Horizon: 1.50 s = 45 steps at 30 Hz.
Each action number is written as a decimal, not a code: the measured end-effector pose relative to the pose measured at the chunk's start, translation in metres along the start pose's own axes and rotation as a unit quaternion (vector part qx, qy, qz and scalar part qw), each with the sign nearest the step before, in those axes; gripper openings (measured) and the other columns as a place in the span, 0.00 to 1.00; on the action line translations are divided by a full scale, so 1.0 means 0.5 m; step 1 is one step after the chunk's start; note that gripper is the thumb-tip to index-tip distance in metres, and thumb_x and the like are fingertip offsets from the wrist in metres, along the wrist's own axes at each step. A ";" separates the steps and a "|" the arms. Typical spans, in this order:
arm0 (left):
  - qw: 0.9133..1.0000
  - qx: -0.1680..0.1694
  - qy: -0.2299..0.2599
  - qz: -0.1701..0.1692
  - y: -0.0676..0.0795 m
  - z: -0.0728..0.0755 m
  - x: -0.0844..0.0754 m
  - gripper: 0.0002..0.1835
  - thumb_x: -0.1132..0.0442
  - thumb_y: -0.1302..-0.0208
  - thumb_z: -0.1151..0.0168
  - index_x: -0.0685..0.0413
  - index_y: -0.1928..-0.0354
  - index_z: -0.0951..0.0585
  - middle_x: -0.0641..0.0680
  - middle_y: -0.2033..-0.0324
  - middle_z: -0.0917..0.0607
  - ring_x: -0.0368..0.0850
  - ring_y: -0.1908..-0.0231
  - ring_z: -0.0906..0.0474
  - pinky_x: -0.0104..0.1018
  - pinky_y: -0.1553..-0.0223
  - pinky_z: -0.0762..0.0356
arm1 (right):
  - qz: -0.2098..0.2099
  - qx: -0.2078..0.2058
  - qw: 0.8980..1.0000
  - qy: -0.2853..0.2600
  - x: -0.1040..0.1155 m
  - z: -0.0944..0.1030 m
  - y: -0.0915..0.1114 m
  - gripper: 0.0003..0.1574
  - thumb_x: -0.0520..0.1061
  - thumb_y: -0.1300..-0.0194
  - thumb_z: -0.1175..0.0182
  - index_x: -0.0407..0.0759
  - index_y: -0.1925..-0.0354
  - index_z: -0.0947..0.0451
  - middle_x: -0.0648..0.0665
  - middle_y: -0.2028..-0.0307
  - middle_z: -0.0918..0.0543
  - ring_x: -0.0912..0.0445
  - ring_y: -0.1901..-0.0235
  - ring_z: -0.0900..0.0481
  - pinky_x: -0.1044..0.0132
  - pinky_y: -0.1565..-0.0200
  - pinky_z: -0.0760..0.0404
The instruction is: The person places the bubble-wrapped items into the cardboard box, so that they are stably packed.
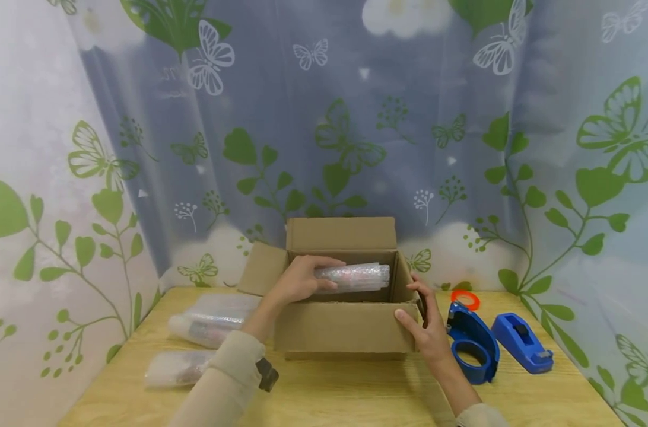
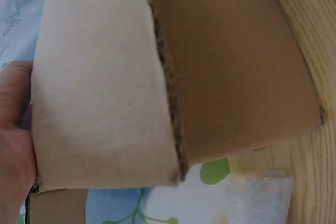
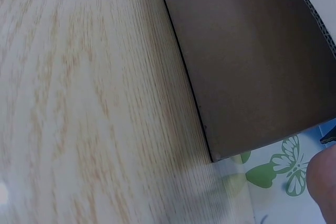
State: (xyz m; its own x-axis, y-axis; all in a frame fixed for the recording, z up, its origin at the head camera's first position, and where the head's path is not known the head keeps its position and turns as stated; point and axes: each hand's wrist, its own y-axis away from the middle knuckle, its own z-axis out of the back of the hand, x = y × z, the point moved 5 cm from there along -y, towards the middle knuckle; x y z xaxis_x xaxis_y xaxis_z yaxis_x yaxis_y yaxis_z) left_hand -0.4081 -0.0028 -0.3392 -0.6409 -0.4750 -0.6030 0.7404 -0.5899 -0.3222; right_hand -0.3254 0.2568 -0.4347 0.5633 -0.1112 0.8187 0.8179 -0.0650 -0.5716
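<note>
Left hand (image 1: 301,280) grips the bubble-wrapped bundle (image 1: 358,277) at the box's (image 1: 342,331) mouth, right hand (image 1: 429,323) clasping its corner: packing, seemingly; next calls for lowering it level.

the box (image 1: 340,332) stands on the counter (image 1: 351,394), before the curtain (image 1: 270,83). its rear flap (image 1: 341,233) rises behind the opening, its left flap (image 1: 262,268) spreads leftward. a wrapped bundle (image 1: 361,277) lies across the mouth, the left fingers (image 1: 325,261) at its left end; the right fingers (image 1: 428,296) sit at the box's right side. left of the box are two wrapped packages, the larger (image 1: 212,325) behind the smaller (image 1: 177,369). rightward come a large tape dispenser (image 1: 477,326), a tape roll (image 1: 475,305) behind it, then a small dispenser (image 1: 521,343) farther right.
</note>
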 end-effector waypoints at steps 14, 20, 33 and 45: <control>0.999 0.019 -0.031 0.004 -0.015 -0.020 -0.001 0.24 0.62 0.37 0.26 0.53 0.38 0.15 0.53 0.41 0.14 0.53 0.40 0.18 0.52 0.33 0.25 | 0.023 -0.021 1.000 0.001 0.007 0.006 -0.001 0.30 0.30 0.29 0.40 0.32 0.33 0.38 0.50 0.19 0.45 0.48 0.18 0.55 0.74 0.26 0.49; 0.999 0.032 -0.030 0.028 -0.013 -0.026 0.011 0.26 0.61 0.38 0.25 0.50 0.37 0.16 0.52 0.39 0.15 0.56 0.33 0.24 0.52 0.31 0.27 | 0.036 -0.025 0.999 -0.013 0.002 0.003 0.001 0.30 0.28 0.31 0.41 0.32 0.34 0.37 0.48 0.19 0.45 0.50 0.19 0.53 0.72 0.26 0.49; 0.998 -0.031 -0.043 0.025 -0.005 -0.006 0.005 0.20 0.59 0.35 0.27 0.45 0.40 0.14 0.52 0.39 0.15 0.55 0.33 0.23 0.51 0.31 0.27 | 0.044 -0.018 0.999 -0.023 0.001 -0.004 0.005 0.31 0.27 0.31 0.41 0.29 0.34 0.38 0.47 0.19 0.45 0.52 0.19 0.52 0.74 0.25 0.49; 0.999 -0.029 -0.038 0.016 -0.003 -0.009 0.003 0.20 0.59 0.33 0.28 0.45 0.40 0.14 0.52 0.38 0.15 0.56 0.33 0.24 0.53 0.31 0.28 | 0.053 -0.019 0.998 -0.024 0.003 -0.004 0.004 0.31 0.27 0.32 0.41 0.30 0.34 0.37 0.45 0.19 0.45 0.52 0.19 0.52 0.73 0.25 0.50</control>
State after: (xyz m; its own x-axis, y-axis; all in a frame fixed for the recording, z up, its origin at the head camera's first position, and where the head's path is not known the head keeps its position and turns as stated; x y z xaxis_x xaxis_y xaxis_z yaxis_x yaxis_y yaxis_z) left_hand -0.4093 0.0001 -0.3429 -0.6282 -0.5422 -0.5580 0.7702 -0.5351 -0.3471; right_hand -0.3233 0.2546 -0.4345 0.6515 -0.0721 0.7552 0.7496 -0.0922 -0.6555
